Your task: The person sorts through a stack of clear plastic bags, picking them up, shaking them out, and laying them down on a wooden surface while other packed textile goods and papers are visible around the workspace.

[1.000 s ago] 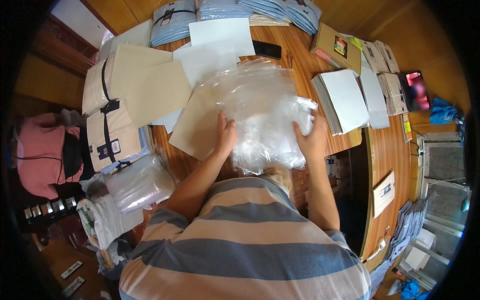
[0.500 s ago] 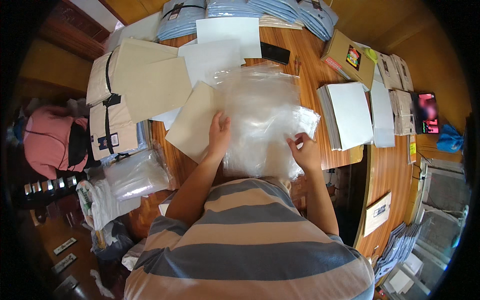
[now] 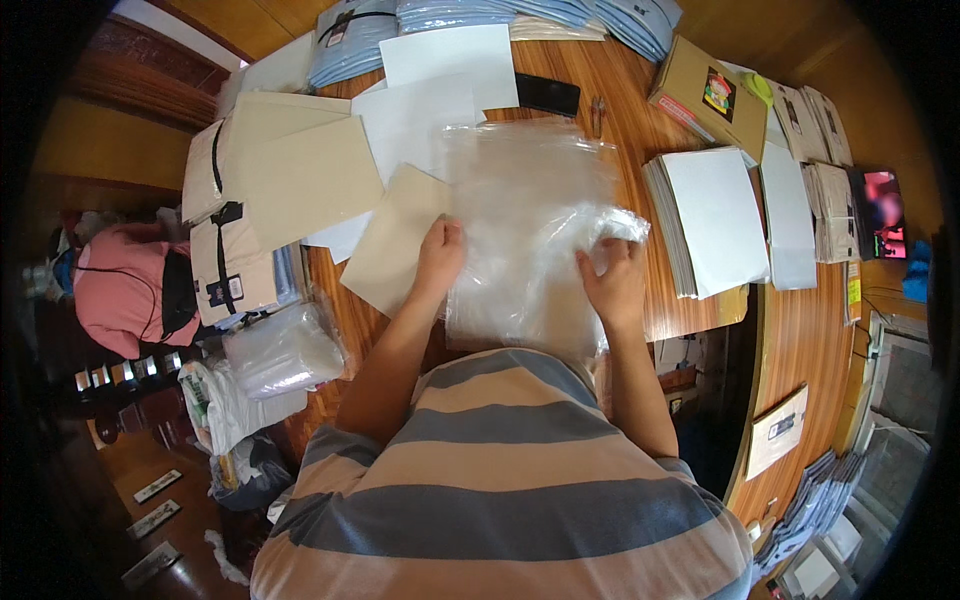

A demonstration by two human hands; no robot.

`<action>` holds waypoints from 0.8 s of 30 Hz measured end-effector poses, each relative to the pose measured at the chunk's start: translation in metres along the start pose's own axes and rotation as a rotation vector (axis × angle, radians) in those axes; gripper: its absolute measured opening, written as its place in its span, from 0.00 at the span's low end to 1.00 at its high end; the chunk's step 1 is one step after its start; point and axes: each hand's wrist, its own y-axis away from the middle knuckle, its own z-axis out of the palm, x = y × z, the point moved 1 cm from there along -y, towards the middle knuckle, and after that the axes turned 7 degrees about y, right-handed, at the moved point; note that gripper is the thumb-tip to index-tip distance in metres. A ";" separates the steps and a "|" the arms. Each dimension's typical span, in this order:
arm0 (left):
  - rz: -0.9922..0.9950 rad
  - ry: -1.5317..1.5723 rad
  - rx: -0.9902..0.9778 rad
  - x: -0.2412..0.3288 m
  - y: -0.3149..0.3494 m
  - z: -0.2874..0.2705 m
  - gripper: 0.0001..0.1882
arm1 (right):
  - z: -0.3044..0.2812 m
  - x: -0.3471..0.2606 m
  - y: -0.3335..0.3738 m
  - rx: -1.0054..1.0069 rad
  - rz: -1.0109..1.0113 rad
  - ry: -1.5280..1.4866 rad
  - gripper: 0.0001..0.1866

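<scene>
A stack of clear plastic bags [image 3: 520,230] lies on the table in front of me, its layers slightly fanned at the far and right edges. My left hand [image 3: 438,258] is closed at the left edge of the stack, fingers curled around the plastic. On the other side, my right hand [image 3: 615,282] pinches the crumpled right edge between thumb and fingers. A sheet of beige cardboard [image 3: 392,235] lies partly under my left hand.
Larger beige cardboard sheets [image 3: 310,175] and white sheets [image 3: 450,65] lie at the far left. A phone [image 3: 547,95] rests beyond the bags. To the right stand a stack of white boards [image 3: 710,225] and a cardboard box [image 3: 710,100]. Packed blue garments [image 3: 455,15] line the back.
My right hand has moved up along the bags' right edge and closed on the plastic, which bunches there. My left hand has curled more at the left edge. The view has shifted slightly.
</scene>
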 end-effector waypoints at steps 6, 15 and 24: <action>0.059 0.117 -0.152 0.012 -0.003 0.004 0.18 | 0.000 0.012 -0.012 -0.270 0.162 -0.243 0.38; -0.185 0.166 -0.338 0.040 -0.045 -0.008 0.19 | 0.016 0.013 -0.067 -0.128 0.123 -0.154 0.42; -0.004 0.115 -0.400 0.038 -0.056 -0.008 0.21 | 0.026 0.021 -0.067 -0.047 0.270 -0.468 0.46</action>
